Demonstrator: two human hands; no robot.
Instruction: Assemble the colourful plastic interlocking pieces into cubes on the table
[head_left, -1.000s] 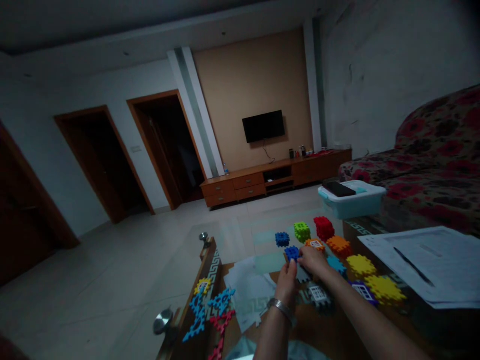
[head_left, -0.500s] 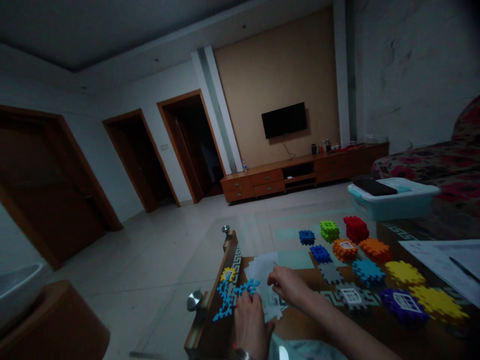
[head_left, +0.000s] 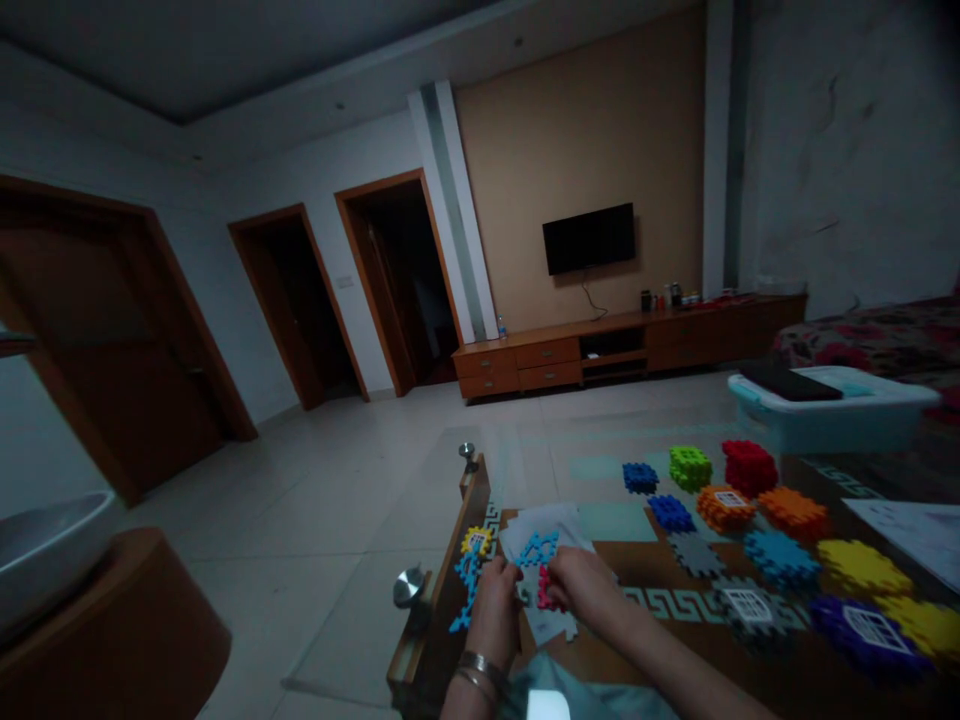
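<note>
My right hand (head_left: 589,585) is closed, its fingers pinching a small pinkish-red notched plastic piece (head_left: 544,588) above white paper sheets (head_left: 551,625). To its left, my left hand (head_left: 496,592) has its fingers curled together; what they hold, if anything, is hidden. A light blue notched piece (head_left: 538,547) shows just beyond and between both hands, and I cannot tell whether it is touched. Left of my left hand, joined light blue pieces (head_left: 466,585) lie near the table edge, with a yellow piece (head_left: 475,541) at their far end.
On the right stand several stacks of notched pieces, among them red (head_left: 750,467), green (head_left: 690,467), purple (head_left: 862,630) and grey (head_left: 750,607). A lidded tub (head_left: 832,425) with a dark flat object (head_left: 791,382) on top stands behind. A metal knob (head_left: 409,586) protrudes at the table's left edge.
A pinkish-red piece now shows in my right hand's fingers. The light blue piece by my left hand has shifted right, toward the right hand. The whole view has turned slightly left.
</note>
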